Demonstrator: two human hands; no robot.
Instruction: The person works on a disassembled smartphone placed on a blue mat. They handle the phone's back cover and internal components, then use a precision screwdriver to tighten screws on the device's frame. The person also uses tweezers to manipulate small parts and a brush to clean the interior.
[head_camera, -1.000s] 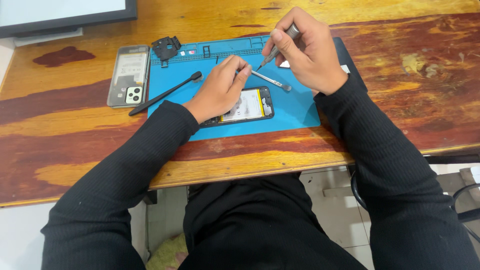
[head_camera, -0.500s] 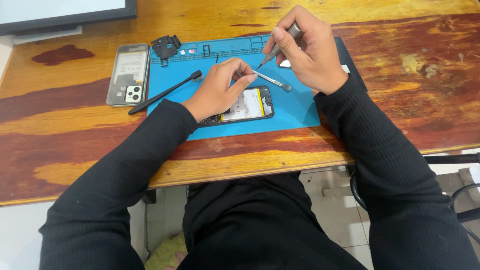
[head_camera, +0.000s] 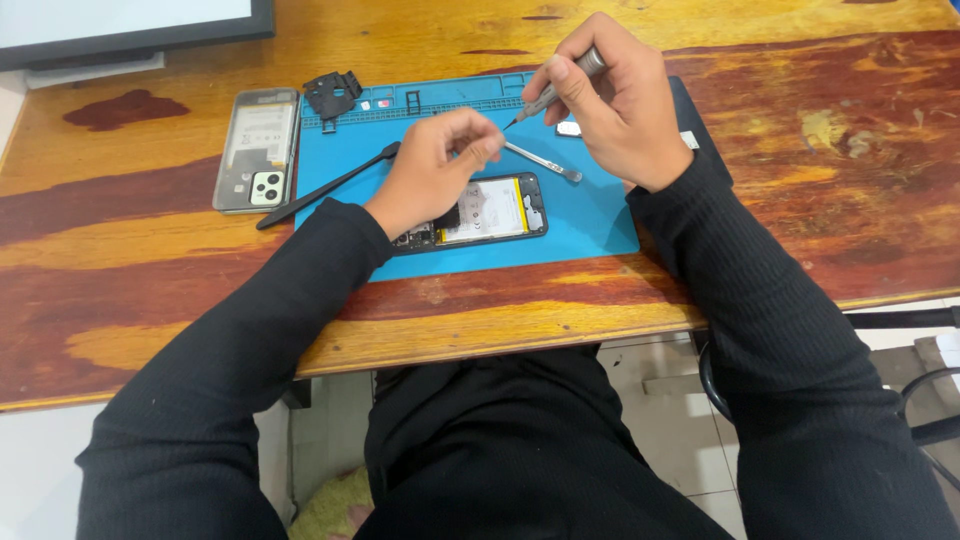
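Right now, from the head view, I judge the work sits mid-disassembly: the opened phone (head_camera: 470, 212) lies on the blue repair mat (head_camera: 590, 215), its insides exposed. My right hand (head_camera: 620, 105) pinches a slim screwdriver (head_camera: 550, 92), fingers closed around the shaft, tip slanting toward eight o'clock. My left hand (head_camera: 432, 170) rests across the phone's upper end, fingers curled nearly shut with fingertips meeting beside the driver tip; whether they hold a screw I cannot tell. Metal tweezers (head_camera: 543, 161) lie at the phone's one o'clock. I'd say the next move needs a steady, precise tip placement.
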